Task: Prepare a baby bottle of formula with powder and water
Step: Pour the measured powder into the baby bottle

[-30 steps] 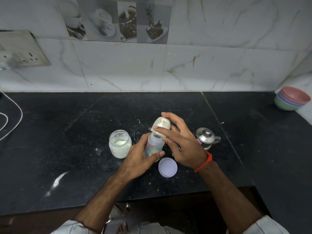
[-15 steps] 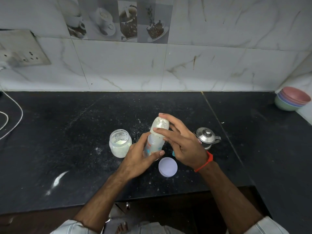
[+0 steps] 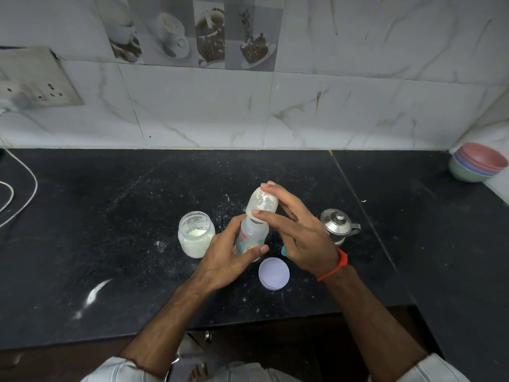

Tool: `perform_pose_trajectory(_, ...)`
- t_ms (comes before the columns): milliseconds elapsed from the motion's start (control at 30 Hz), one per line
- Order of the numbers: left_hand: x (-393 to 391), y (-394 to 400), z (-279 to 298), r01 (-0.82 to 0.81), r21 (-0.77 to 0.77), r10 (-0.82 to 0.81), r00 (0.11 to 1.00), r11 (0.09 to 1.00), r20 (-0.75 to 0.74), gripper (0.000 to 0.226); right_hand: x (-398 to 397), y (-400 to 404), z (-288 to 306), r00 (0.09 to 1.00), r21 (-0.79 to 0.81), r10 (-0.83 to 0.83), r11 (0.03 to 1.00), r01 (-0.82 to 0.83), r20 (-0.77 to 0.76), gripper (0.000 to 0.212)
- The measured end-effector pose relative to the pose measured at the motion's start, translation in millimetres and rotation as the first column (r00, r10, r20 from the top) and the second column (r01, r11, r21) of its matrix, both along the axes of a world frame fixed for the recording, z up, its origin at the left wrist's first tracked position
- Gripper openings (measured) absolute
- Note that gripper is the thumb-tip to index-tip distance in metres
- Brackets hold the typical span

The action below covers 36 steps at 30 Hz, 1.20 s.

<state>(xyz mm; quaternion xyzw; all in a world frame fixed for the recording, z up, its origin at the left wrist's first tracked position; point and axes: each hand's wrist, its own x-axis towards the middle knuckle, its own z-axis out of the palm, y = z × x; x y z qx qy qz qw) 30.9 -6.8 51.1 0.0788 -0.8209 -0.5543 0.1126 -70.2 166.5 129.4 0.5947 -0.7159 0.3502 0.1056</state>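
Baby bottle: the baby bottle (image 3: 251, 238) stands or hovers just above the black worktop (image 3: 110, 216), between the open powder jar (image 3: 196, 234) and the steel pot (image 3: 338, 224); whether its base touches the worktop cannot be told.
Left grip: the left hand (image 3: 228, 260) wraps round the bottle's lower body, thumb across the printed front.
Right grip: the right hand (image 3: 300, 230) pinches the dome cap (image 3: 261, 204) at the bottle's top with thumb and fingertips; the other fingers stay straight.
Step, as judged: seating or twisting the cap on the neck.
Risk, cross-thread: the cap looks slightly tilted against the bottle; turned that way it could seat crooked and leak on shaking.
Risk, slip: the fingertip pinch on a smooth dome is light; a hard twist could let it skid off.
Risk, knock: the jar is uncovered just beside the left hand, its lid (image 3: 274, 273) lying loose near the wrists; an elbow swing could tip powder out.
Risk, pot: the pot sits close behind the right hand and could be nudged.
Worktop: dark speckled stone, dusted with white powder, with a white smear (image 3: 95, 295) near the front left.
Room: marble-look wall tiles, a strip of coffee-picture tiles, a switch plate (image 3: 35, 78) and white cable (image 3: 24, 188) at left, stacked bowls (image 3: 478, 165) at right.
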Motion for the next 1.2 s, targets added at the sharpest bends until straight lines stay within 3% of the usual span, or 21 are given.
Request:
perform_pose_trajectory(567,-3,-1,-4,-0.014,0.013,0.014,1.000,1.000,0.000,0.074,1,1,1,0.994,-0.002,0.020,1.000,-0.020,0.109,0.051)
perform_pose_trajectory(667,-3,-1,-1,-0.022,0.006,0.022,1.000,1.000,-0.009,0.070,2,0,-2,0.995,-0.085,-0.003,0.996,0.011,0.098,0.053)
perform_pose_trajectory(800,-4,-2,1,-0.024,0.000,0.024,1.000,1.000,-0.005,0.065,0,-2,-4,0.997,-0.031,0.028,0.999,-0.025,0.074,0.054)
perform_pose_trajectory(933,-3,-2,3,-0.031,-0.005,0.031,1.000,1.000,-0.005,0.064,-1,-2,-8,1.000,-0.134,-0.006,0.991,0.009,0.019,0.052)
perform_pose_trajectory(1067,-5,-3,3,-0.022,0.006,0.022,1.000,1.000,0.001,0.065,-3,-5,-8,0.998,-0.023,0.060,0.998,-0.060,0.018,0.052)
perform_pose_trajectory(1200,-5,-4,2,-0.025,0.004,0.025,1.000,1.000,-0.005,0.066,-4,-5,-10,0.999,-0.072,0.031,0.997,-0.028,0.031,0.052)
